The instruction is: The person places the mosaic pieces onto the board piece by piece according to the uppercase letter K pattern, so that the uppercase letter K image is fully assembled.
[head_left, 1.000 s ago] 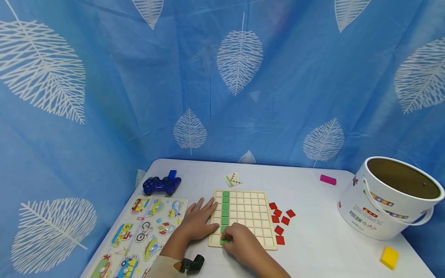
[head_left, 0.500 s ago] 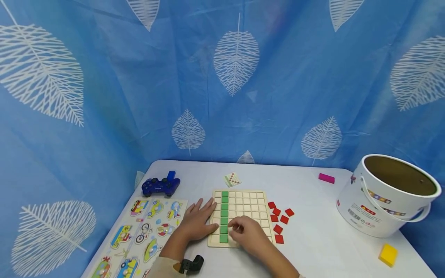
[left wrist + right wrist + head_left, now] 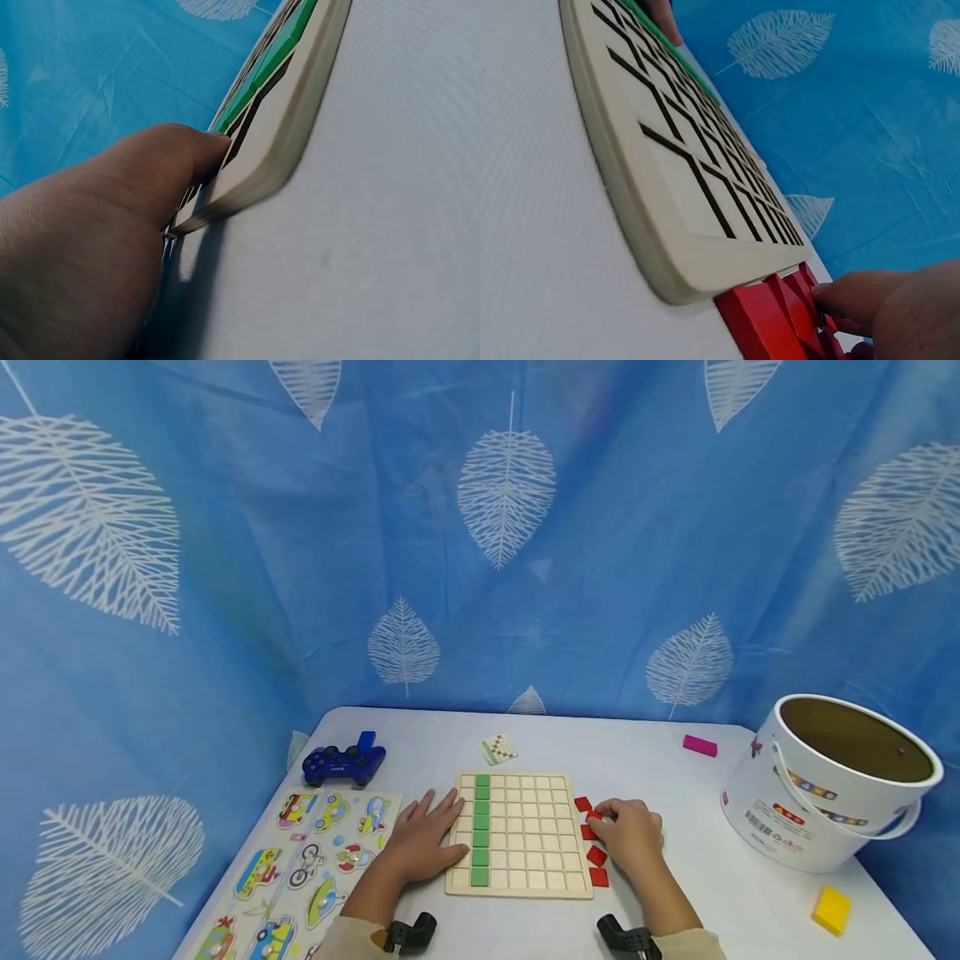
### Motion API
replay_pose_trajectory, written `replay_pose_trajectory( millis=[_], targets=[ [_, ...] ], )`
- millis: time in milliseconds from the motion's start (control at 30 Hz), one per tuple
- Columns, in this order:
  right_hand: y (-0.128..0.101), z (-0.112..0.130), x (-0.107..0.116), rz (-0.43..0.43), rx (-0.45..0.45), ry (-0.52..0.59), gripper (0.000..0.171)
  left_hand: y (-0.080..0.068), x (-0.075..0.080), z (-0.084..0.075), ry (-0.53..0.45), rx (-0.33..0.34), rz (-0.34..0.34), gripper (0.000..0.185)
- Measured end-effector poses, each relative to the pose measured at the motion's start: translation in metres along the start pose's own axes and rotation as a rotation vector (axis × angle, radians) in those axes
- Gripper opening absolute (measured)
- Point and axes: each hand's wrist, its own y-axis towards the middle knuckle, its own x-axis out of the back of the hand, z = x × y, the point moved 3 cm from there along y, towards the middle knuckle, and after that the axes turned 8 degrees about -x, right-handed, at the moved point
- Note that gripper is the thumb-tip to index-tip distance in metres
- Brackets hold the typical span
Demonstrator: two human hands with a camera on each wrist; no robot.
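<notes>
Left hand: the left hand (image 3: 423,842) lies flat with fingers spread, holding nothing, fingertips pressing the left edge of the grid board (image 3: 525,843).
Right hand: the right hand (image 3: 628,833) rests with fingers curled over the red tiles (image 3: 597,855) just off the board's right edge; fingertips touch one tile, but whether it is pinched I cannot tell.
Grid board: flat on the white table (image 3: 675,893), between the hands; a column of green tiles (image 3: 480,831) fills its second column from the left.
Left side: a vehicle puzzle (image 3: 300,868) lies beside the left hand, a blue game controller (image 3: 343,762) beyond it.
Right side: a yellow block (image 3: 832,910) and a white bucket (image 3: 817,793).
Far: a pattern card (image 3: 498,748) and a pink block (image 3: 699,745).
</notes>
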Motion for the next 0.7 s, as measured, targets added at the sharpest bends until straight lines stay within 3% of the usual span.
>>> replay_pose_trajectory(
  millis=[333,500,700],
  targets=[
    [-0.002,-0.002,-0.002,-0.019,0.009,0.004,0.028,-0.001,-0.001,-0.001,0.001,-0.004,-0.006,0.084],
    [-0.002,-0.001,-0.002,-0.020,0.008,0.070,0.017,-0.001,-0.002,0.001,0.007,0.005,-0.003,0.084],
    [-0.011,0.031,-0.003,-0.001,0.041,0.209,0.012,-0.001,0.001,-0.001,0.011,0.013,-0.006,0.083]
  ],
)
